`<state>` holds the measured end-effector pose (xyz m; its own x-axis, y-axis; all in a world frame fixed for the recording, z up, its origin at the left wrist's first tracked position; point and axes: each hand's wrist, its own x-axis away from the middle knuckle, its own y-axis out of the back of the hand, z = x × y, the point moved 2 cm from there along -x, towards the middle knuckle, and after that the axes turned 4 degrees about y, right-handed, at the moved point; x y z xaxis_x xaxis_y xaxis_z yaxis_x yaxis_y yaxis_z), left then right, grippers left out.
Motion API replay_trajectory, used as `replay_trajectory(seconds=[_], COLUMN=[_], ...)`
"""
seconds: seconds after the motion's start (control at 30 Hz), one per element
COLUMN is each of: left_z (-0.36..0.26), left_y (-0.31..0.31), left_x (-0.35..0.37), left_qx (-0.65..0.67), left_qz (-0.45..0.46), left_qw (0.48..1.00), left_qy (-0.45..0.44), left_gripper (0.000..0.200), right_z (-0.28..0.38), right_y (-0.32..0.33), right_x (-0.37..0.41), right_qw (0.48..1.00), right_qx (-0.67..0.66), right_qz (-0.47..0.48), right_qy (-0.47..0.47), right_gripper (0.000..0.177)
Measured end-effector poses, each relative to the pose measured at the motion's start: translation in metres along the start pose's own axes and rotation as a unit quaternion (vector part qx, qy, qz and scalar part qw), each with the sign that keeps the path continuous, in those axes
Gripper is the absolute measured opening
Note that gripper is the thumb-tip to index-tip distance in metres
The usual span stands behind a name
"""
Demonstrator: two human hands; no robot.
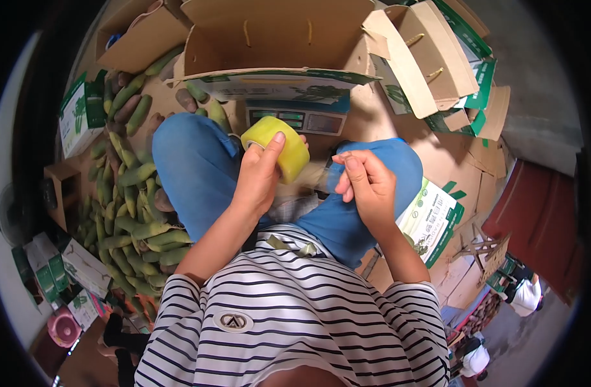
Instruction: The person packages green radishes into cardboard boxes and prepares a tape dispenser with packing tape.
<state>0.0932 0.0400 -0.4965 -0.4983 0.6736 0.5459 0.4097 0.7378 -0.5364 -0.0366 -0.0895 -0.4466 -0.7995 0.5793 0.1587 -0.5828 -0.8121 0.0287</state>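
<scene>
My left hand (258,173) is wrapped round a wide roll of yellow packing tape (284,146), thumb on its outer face. To the right of the roll, over my right knee, my right hand (368,182) is closed with thumb and fingertips pressed together. What its fingertips pinch, if anything, I cannot tell. A faint blurred patch lies between the two hands. Just beyond them, an open carton (276,80) with yellow cord handles stands on a digital scale (295,121) with a lit green display.
Green radishes (141,245) are heaped left of my legs. Opened cartons (431,61) lie at the front right, another carton (141,39) at the front left. A printed green-and-white box (431,219) lies beside my right knee. Other people (524,297) are at the lower right.
</scene>
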Motion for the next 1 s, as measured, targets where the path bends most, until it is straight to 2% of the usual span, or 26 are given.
replay_trajectory(seconds=[0.1, 0.13, 0.23, 0.3, 0.4, 0.5, 0.63, 0.67, 0.77, 0.8, 0.9, 0.93, 1.0], left_z=[0.016, 0.019, 0.034, 0.039, 0.046, 0.053, 0.051, 0.048, 0.04, 0.038, 0.034, 0.039, 0.04], left_y=[0.0, 0.0, -0.002, -0.006, -0.011, 0.011, 0.028, 0.03, -0.004, -0.005, -0.026, -0.011, 0.001], left_x=[-0.003, -0.002, -0.001, 0.005, 0.011, 0.013, 0.022, 0.024, 0.032, 0.029, 0.026, 0.025, 0.024], left_qx=[-0.01, -0.028, -0.094, -0.121, -0.117, -0.148, -0.352, -0.431, -0.354, -0.364, -0.375, -0.377, -0.397], left_qz=[-0.026, -0.029, -0.029, 0.001, -0.043, -0.042, -0.109, -0.081, -0.057, -0.046, 0.015, 0.04, 0.064], left_qw=[0.999, 0.998, 0.993, 0.991, 0.992, 0.988, 0.928, 0.89, 0.925, 0.922, 0.912, 0.921, 0.915], left_qy=[0.04, 0.046, 0.064, 0.061, 0.03, 0.014, -0.054, -0.124, -0.125, -0.121, -0.166, -0.09, -0.034], left_gripper=[0.039, 0.039, 0.039, 0.042, 0.047, 0.051, 0.052, 0.046, 0.048, 0.056, 0.057, 0.045, 0.033], right_z=[0.01, 0.007, 0.015, 0.011, 0.015, 0.011, 0.006, 0.007, 0.009, 0.008, 0.008, 0.008, 0.005], right_y=[-0.006, -0.009, -0.016, -0.016, -0.011, -0.009, -0.01, -0.01, -0.009, -0.01, -0.009, -0.008, -0.006], right_x=[0.004, 0.005, -0.004, -0.011, -0.018, -0.022, -0.022, -0.022, -0.021, -0.023, -0.026, -0.027, -0.031], right_qw=[0.996, 0.996, 0.984, 0.984, 0.991, 0.993, 0.992, 0.991, 0.991, 0.988, 0.984, 0.984, 0.985], right_qx=[0.049, 0.04, 0.052, 0.039, 0.032, 0.024, 0.006, 0.01, 0.0, 0.001, 0.02, 0.029, 0.031], right_qz=[-0.004, 0.005, 0.015, -0.004, -0.004, 0.001, -0.007, -0.009, -0.006, -0.02, -0.025, -0.022, -0.02], right_qy=[0.076, 0.074, 0.171, 0.173, 0.131, 0.117, 0.123, 0.13, 0.133, 0.153, 0.172, 0.172, 0.169], right_gripper=[0.021, 0.018, 0.016, 0.015, 0.018, 0.02, 0.02, 0.02, 0.021, 0.021, 0.021, 0.021, 0.02])
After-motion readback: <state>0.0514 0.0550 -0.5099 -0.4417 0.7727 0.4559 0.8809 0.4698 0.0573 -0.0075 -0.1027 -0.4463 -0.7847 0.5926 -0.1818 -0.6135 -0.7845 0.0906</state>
